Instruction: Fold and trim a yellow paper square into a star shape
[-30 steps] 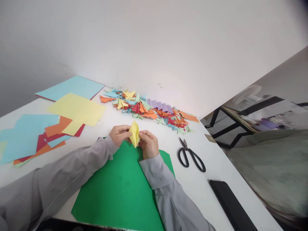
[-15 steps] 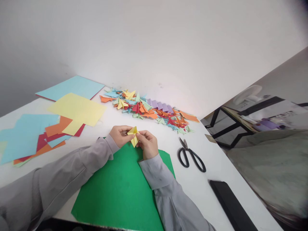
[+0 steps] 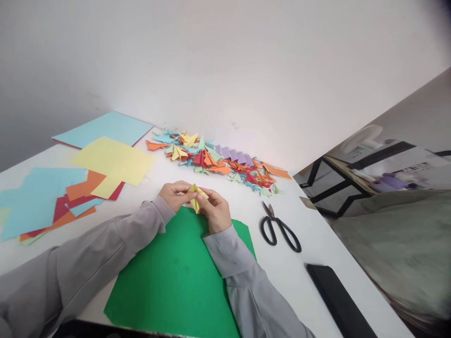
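A small folded piece of yellow paper [image 3: 196, 203] is held between both hands, above the far edge of a green board [image 3: 169, 277]. My left hand [image 3: 174, 195] pinches its left side between thumb and fingers. On the right side, my right hand [image 3: 215, 209] is closed on the same paper, thumb in front and fingers behind. The fingertips behind the paper are partly hidden. Beyond the hands lies a heap of small folded paper pieces [image 3: 211, 159] in orange, red, yellow, green and blue.
Coloured sheets [image 3: 45, 192] overlap at the left, near a large yellow sheet [image 3: 112, 159] and a blue sheet [image 3: 105, 126]. Black-handled scissors [image 3: 278, 227] lie right of my right hand. A long black object [image 3: 338, 300] rests near the right edge. A wall [image 3: 225, 70] rises behind the table.
The yellow paper has turned slightly in my fingers, and its open fold looks narrower. Both hands have shifted very little; the things on the table have stayed put.
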Motion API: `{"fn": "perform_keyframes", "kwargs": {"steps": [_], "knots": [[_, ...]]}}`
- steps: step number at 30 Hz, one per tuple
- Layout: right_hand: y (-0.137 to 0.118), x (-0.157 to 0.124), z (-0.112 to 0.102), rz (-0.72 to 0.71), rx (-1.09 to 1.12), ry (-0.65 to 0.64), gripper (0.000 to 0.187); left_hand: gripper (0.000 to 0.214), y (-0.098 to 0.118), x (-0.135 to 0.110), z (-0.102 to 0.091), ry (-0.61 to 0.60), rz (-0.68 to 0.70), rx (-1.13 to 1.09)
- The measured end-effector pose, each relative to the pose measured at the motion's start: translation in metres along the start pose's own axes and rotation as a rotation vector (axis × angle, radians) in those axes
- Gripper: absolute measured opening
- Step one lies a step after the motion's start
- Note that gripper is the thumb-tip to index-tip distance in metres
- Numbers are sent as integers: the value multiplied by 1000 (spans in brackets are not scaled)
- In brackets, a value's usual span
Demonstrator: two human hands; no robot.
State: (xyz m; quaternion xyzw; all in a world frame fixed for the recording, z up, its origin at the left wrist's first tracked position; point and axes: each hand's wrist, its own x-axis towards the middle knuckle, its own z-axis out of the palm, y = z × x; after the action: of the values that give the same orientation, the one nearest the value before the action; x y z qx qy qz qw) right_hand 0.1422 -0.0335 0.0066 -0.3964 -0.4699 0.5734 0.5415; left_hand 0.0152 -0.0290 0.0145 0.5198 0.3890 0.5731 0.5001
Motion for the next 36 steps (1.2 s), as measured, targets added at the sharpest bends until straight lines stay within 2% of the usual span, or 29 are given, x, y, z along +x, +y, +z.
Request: {"fn": "perform_keyframes", "kwargs": {"steps": [4, 7, 10, 15, 19, 24, 29, 36], "knots": [[-4, -2, 3, 3, 67, -36, 27, 18, -1, 3, -3, -20, 3, 12], [-6, -3, 3, -28, 30, -33, 24, 19, -2, 4, -4, -26, -51, 3], [-5, -3, 2, -46, -22, -2, 21, 17, -1, 4, -5, -18, -27, 24], [-4, -2, -2, -66, -168, 81, 22, 16, 2, 1, -1, -8, 76, 158], [-7, -4, -1, -186, -424, 144, 19, 18, 3, -3, -1, 15, 275, 337], [-7, -6, 0, -313, -631, 134, 19, 18, 0, -2, -5, 15, 482, 469], [-6, -6, -1, -347, -707, 130, 21, 14, -4, 1, -8, 53, 562, 524], [-6, -6, 0, -343, -695, 126, 22, 8, -2, 1, -8, 141, 580, 559]]}}
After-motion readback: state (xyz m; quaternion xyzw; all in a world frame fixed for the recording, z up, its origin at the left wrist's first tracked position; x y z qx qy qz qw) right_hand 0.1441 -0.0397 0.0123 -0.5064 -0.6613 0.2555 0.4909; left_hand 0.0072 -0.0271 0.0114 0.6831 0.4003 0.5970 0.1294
